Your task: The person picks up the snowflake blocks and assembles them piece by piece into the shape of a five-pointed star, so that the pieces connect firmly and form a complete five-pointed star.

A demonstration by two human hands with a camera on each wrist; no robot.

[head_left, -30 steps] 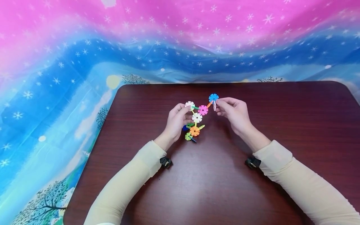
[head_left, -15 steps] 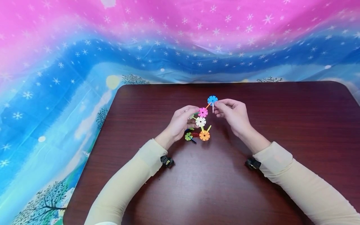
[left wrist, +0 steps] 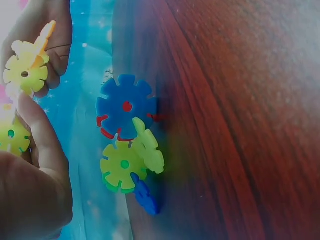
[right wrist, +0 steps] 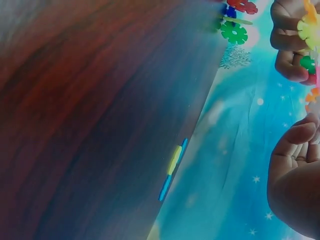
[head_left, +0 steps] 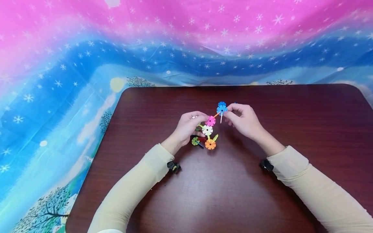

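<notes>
- Left hand point(head_left: 186, 128) pinches the disc chain point(head_left: 207, 130) between thumb and curled fingers, just beside the pink disc point(head_left: 211, 121); the disc behind the thumb is mostly hidden.
- Right hand point(head_left: 244, 119) pinches the light blue disc point(head_left: 221, 110) at its rim, a pale disc point(head_left: 221, 118) set edge-on below.
- Between the hands, the chain is held up over the bench point(head_left: 218, 187), its orange disc point(head_left: 210, 144) hanging lowest.
- Handling, I judge: very light, stiff plastic, rather slick on the faces; each disc should bear a firm pinch, while the slotted joints (the likely weak points) could twist or slip apart.
- Best hold, I would say: two rims either side of one joint, pressing along the slot and not across it.
- Further out, a separate colored cluster point(left wrist: 127, 132) stands on the bench, and a blue-yellow-blue piece point(right wrist: 174, 161) lies near its edge.
- Beyond hangs the snowflake cloth point(head_left: 160, 32).
</notes>
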